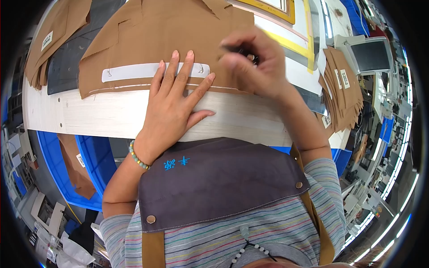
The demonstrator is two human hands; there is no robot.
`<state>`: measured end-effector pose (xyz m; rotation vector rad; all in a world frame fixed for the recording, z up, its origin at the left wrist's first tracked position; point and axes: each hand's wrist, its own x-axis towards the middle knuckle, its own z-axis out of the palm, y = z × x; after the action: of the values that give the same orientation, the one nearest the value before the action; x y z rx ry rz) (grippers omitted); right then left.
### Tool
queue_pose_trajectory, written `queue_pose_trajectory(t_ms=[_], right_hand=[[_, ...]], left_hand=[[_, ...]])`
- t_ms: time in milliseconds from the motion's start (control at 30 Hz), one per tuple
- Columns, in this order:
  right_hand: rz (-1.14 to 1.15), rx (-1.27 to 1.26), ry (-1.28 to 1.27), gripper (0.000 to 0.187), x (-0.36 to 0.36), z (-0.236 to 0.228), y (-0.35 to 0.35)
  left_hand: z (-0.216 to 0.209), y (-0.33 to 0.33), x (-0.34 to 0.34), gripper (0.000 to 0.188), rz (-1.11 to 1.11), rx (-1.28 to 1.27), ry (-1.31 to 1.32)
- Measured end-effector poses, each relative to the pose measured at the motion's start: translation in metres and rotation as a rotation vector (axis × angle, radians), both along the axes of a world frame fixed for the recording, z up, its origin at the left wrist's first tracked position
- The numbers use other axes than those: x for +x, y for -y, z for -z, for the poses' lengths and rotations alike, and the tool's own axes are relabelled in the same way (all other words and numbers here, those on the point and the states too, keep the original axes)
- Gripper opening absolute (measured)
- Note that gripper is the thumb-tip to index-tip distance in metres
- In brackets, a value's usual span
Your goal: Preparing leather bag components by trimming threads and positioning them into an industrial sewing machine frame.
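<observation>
A brown fabric piece [165,27] lies flat on the pale table, its near edge close to the table's front. On it rests a long white strip [134,71] with a small drawn mark near each end. My left hand [172,96] presses down with fingers spread, across the strip's right half and onto the fabric. A thin white line [120,87] runs along the fabric's near edge, partly beneath that hand. Above the fabric's right side, my right hand [266,67] is closed around a small dark tool [237,49]; motion blur hides its exact kind.
Stacks of labelled brown fabric pieces lie at the left [58,40] and the right [342,85]. Behind on the right are a yellow-edged frame [290,15] and a grey device with a dark screen [370,54]. A blue bin [100,165] stands below the table's left front edge.
</observation>
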<state>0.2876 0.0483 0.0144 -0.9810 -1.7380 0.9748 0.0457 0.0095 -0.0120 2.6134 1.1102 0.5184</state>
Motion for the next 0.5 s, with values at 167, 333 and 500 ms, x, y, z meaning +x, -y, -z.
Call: queue_pose_trajectory(t_ms=[167, 333, 500], right_hand=[[-0.048, -0.002, 0.422, 0.023, 0.011, -0.006, -0.010], [-0.152, 0.178, 0.597, 0.020, 0.000, 0.002, -0.004], [-0.104, 0.193, 0.673, 0.017, -0.001, 0.000, -0.003]], left_hand=[[0.002, 0.000, 0.000, 0.078, -0.004, 0.005, -0.013], [0.002, 0.000, 0.000, 0.078, 0.009, 0.010, -0.019], [0.001, 0.000, 0.001, 0.078, 0.005, 0.010, -0.007]])
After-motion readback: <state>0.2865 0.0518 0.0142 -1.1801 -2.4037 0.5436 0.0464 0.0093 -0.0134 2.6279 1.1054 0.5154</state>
